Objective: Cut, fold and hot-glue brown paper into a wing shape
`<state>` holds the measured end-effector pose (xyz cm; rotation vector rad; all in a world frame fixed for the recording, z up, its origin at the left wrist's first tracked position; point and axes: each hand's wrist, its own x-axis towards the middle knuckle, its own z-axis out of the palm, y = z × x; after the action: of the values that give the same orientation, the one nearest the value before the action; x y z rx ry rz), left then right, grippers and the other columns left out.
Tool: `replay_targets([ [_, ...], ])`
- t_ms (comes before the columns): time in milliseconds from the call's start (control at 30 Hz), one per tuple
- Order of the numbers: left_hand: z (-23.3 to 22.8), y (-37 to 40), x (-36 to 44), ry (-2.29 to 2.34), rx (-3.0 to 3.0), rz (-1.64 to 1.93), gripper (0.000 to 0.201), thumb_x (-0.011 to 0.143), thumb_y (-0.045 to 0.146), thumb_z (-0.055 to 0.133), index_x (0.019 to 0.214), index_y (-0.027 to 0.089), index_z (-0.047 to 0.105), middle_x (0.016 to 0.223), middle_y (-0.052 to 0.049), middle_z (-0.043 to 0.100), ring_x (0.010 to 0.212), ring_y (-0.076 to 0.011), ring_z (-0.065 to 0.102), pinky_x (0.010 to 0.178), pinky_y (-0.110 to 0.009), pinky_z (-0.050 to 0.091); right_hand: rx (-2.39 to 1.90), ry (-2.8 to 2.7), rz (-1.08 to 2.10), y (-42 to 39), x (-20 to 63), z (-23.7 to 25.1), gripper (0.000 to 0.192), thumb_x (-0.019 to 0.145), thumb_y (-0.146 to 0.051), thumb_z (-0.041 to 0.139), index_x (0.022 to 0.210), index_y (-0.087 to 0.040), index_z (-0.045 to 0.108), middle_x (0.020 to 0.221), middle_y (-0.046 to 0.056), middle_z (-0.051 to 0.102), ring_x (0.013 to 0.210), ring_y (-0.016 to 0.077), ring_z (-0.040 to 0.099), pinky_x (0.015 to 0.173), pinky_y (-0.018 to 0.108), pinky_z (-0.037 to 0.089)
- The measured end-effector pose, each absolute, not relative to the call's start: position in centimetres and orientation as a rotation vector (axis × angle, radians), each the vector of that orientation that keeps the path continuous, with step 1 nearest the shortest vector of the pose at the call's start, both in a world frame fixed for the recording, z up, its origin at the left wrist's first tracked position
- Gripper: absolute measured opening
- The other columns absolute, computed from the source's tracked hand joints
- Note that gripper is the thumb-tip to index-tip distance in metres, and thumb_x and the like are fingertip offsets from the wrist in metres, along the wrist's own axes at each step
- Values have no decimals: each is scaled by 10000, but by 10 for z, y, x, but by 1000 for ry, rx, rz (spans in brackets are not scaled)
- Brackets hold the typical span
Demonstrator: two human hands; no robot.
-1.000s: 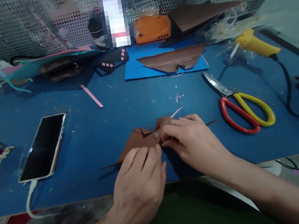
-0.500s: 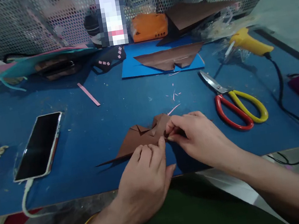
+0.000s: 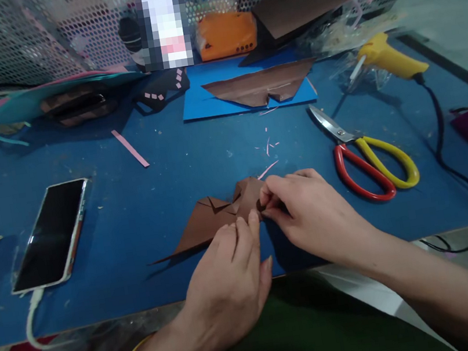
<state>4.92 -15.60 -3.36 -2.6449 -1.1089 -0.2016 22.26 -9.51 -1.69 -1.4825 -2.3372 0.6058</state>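
A folded piece of brown paper (image 3: pixel 206 222) lies on the blue table near its front edge, with a thin pointed tip at the left and small cut flaps along its upper side. My right hand (image 3: pixel 310 211) pinches the right part of this paper between thumb and index finger; the rest of that side is hidden under the hand. On the lower edge of the paper rest the fingertips of my left hand (image 3: pixel 229 279), fingers stretched forward and thumb apart. Both hands nearly touch at the pinched spot. A thin pink strip (image 3: pixel 268 170) lies just beyond.
Scissors (image 3: pixel 357 151) with red and yellow handles lie right of my hands. Behind them is a yellow glue gun (image 3: pixel 393 61) with a black cord. A phone (image 3: pixel 52 235) on a cable lies left. Another brown paper piece (image 3: pixel 256 87) rests on blue card (image 3: pixel 195 105) further back.
The view has turned slightly, so the table things sit a little further left. My hands keep almost the same hold on the brown paper.
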Motion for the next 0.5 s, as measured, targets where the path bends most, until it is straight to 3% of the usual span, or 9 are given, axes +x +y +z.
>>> replay_targets([
  [133,-36,-156,48,-1135,-2660,-162,510,980,261,399,1348,-70,524,1213,-247,672,1041,-329,647,868,-433,542,-1498,-2369,546,-98,222,-19,134,844,-61,534,877,-189,520,801,24,664,776,218,578,804,373,347],
  [267,-36,-156,49,-1102,-2641,-149,527,968,268,427,1344,-90,517,1196,-269,668,1022,-349,641,813,-444,539,-1505,-2289,572,-97,225,-20,160,821,-67,586,883,-197,517,758,-6,658,741,192,587,818,361,353],
  [500,-35,-156,51,-1148,-2623,-242,519,918,235,469,1309,-97,549,1169,-260,676,988,-328,641,823,-432,553,-1557,-2113,853,-90,234,-13,212,775,-34,637,784,-225,546,676,-60,648,660,143,589,699,301,383],
])
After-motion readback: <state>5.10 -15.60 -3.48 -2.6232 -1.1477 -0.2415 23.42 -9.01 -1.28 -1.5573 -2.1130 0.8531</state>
